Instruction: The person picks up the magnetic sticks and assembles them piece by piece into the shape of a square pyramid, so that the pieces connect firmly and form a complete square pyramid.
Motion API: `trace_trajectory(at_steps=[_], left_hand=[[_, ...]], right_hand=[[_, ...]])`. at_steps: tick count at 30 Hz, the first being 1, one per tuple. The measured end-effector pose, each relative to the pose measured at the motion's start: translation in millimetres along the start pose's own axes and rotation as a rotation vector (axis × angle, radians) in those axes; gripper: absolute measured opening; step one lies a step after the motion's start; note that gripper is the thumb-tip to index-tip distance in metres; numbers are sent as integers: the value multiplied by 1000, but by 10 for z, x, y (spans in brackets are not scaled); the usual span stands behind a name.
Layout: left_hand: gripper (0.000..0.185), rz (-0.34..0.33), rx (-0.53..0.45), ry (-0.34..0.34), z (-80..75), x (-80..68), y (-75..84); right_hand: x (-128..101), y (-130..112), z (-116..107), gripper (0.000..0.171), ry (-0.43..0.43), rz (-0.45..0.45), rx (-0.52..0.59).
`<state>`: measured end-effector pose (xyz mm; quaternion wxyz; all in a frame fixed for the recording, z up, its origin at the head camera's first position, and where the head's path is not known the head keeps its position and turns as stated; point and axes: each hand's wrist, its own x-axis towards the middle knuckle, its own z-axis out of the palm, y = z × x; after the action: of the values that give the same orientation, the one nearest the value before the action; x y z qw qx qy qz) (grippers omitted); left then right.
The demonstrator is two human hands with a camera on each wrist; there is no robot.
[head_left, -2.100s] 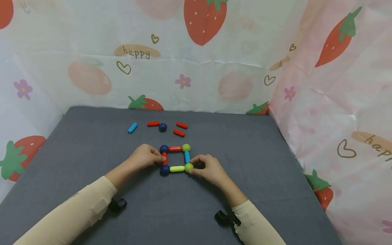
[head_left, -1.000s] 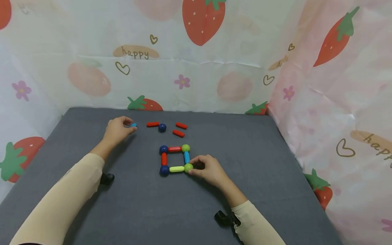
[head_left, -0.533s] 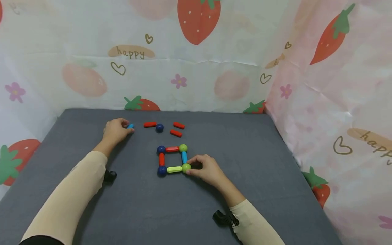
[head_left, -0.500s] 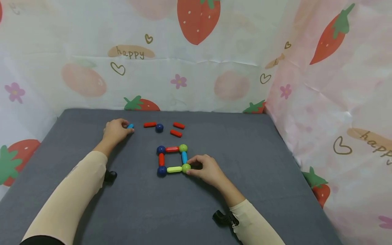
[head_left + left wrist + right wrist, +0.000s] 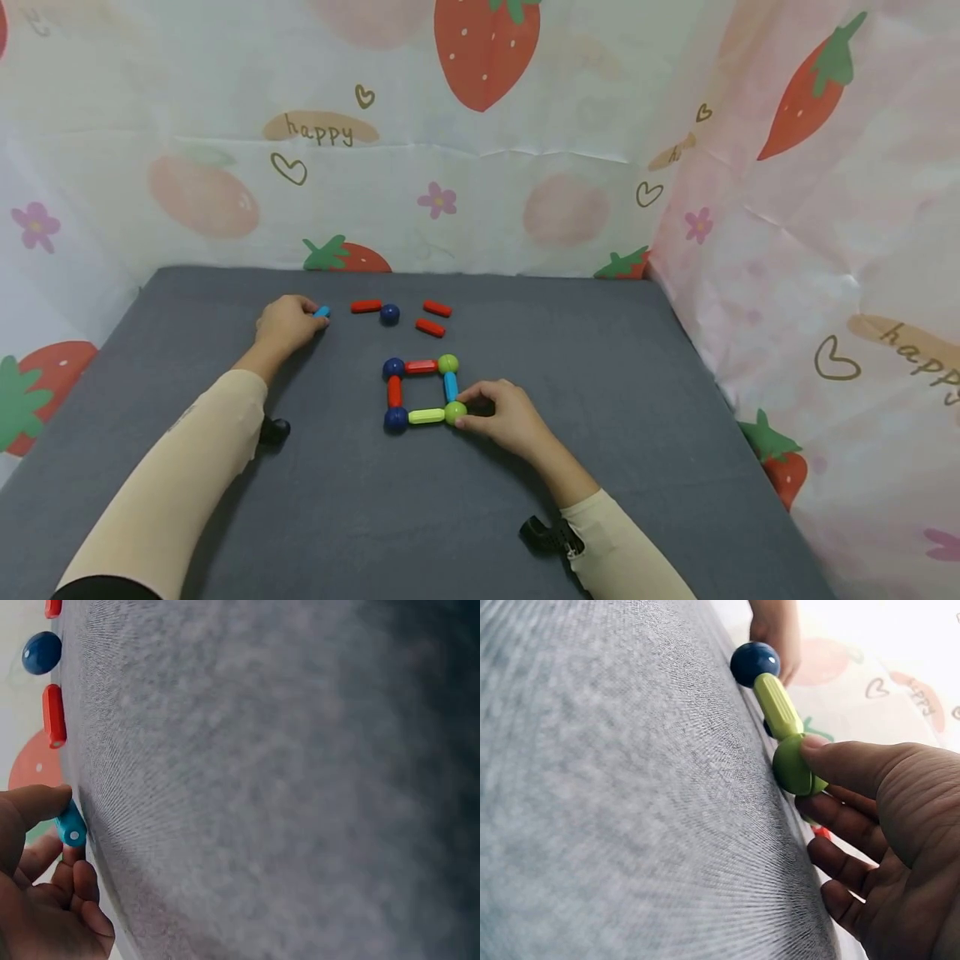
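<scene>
My left hand [image 5: 288, 323] is at the far left of the table, pinching a light-blue magnetic rod [image 5: 322, 312] between thumb and fingers. The left wrist view shows the white-tipped end of this rod [image 5: 73, 834] poking out under the thumb. Mid-table lies a square of magnetic rods and balls: two navy balls [image 5: 394, 367] on its left, two green balls on its right. Red, yellow-green [image 5: 426, 416] and blue rods join them. With thumb and fingertips my right hand [image 5: 510, 418] holds the near right green ball [image 5: 793, 766].
Behind the square lie loose red rods [image 5: 430, 327] and a navy ball [image 5: 389, 314], one rod touching or almost touching that ball. Grey cloth [image 5: 450, 517] covers the table. A printed curtain [image 5: 480, 192] rises at the back and sides.
My left hand has left the red rod on the square's left side, moved to the far left and taken hold of the loose blue rod. My right hand stays on the green ball.
</scene>
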<state>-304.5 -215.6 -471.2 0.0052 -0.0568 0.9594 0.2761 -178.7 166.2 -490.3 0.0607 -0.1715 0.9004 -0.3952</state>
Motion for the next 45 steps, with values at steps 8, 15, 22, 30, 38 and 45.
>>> trace_trajectory(at_steps=[8,15,22,30,38,45], left_hand=[[42,29,-188,39,-139,-149,97],[42,76,-254,29,-235,-359,215],[46,149,-289,25,-266,-583,317],[42,209,-326,10,-254,-822,479],[33,256,-328,-15,-184,-1013,591],[24,297,-311,-77,-44,-1164,682]], right_hand=[[-10,-6,-5,29,6,6,1],[-3,-9,-1,28,7,0,12],[-6,-4,2,28,9,4,16],[-18,-23,-15,28,8,-10,20],[4,-27,-9,28,10,-11,17],[2,-1,-2,28,10,-9,11]])
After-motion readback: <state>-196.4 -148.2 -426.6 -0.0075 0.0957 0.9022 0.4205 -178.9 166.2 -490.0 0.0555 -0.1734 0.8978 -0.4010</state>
